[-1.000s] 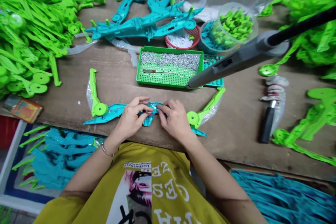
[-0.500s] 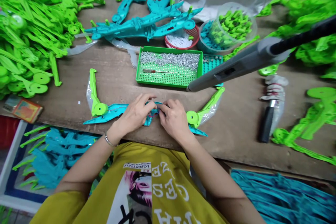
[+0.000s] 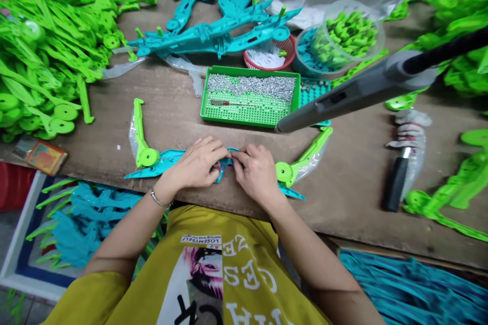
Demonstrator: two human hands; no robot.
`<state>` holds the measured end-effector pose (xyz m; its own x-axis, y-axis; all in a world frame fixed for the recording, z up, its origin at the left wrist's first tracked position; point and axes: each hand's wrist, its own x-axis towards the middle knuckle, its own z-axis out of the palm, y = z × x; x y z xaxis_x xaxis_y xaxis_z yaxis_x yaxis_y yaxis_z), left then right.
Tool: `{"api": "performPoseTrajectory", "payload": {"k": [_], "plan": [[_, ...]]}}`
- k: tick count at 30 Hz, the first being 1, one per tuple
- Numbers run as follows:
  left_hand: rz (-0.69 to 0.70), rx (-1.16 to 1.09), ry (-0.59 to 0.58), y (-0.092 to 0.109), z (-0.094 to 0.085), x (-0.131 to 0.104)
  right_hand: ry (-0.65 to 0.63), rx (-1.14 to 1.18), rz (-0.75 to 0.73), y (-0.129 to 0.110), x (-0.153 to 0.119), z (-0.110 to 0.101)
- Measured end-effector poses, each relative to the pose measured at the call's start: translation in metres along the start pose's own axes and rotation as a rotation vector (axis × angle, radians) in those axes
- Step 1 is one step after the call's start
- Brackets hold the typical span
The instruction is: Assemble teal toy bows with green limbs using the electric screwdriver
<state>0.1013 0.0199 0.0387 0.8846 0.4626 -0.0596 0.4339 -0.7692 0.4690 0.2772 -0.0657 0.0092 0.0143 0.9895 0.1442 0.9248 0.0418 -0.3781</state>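
A wing-shaped blue plastic shell (image 3: 166,162) lies on the bench in front of me, a green arm (image 3: 148,156) on its left end and another green arm (image 3: 284,171) on its right. Thin red and dark wires (image 3: 225,163) show inside its middle. Across the left half, my left hand (image 3: 198,163) grips the shell with bent fingers. My right hand (image 3: 256,170) is closed, thumb and forefinger pinched together at the shell's middle beside the wires. Whatever sits between those fingertips is too small to make out. Clear film hangs along both green arms.
Beyond the shell stands a green tray (image 3: 240,118) of screws with a screwdriver (image 3: 229,103). A grey power screwdriver (image 3: 339,94) slants in from the right. A hammer (image 3: 397,180) lies farther right. Green parts (image 3: 49,45) are heaped at left, blue shells (image 3: 213,35) behind.
My left hand has flattened slightly over the shell, its fingers lower at the middle. The right hand keeps its pinch near the same spot. The whole view has shifted a little.
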Motion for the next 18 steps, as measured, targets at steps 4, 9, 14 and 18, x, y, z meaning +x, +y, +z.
{"api": "performPoseTrajectory", "payload": {"k": [4, 9, 14, 18], "plan": [[-0.001, -0.030, 0.044, -0.003, 0.001, 0.001, -0.022, 0.011, 0.016, -0.002, 0.001, -0.002], [0.038, -0.092, 0.098, -0.005, 0.005, 0.011, -0.046, 0.009, 0.042, -0.002, 0.001, -0.004], [0.006, -0.014, 0.101, -0.006, 0.009, 0.022, -0.011, 0.147, 0.038, 0.001, -0.001, -0.011], [-0.001, 0.015, 0.096, -0.006, 0.010, 0.023, 0.077, 0.404, 0.132, -0.002, 0.001, -0.019]]}}
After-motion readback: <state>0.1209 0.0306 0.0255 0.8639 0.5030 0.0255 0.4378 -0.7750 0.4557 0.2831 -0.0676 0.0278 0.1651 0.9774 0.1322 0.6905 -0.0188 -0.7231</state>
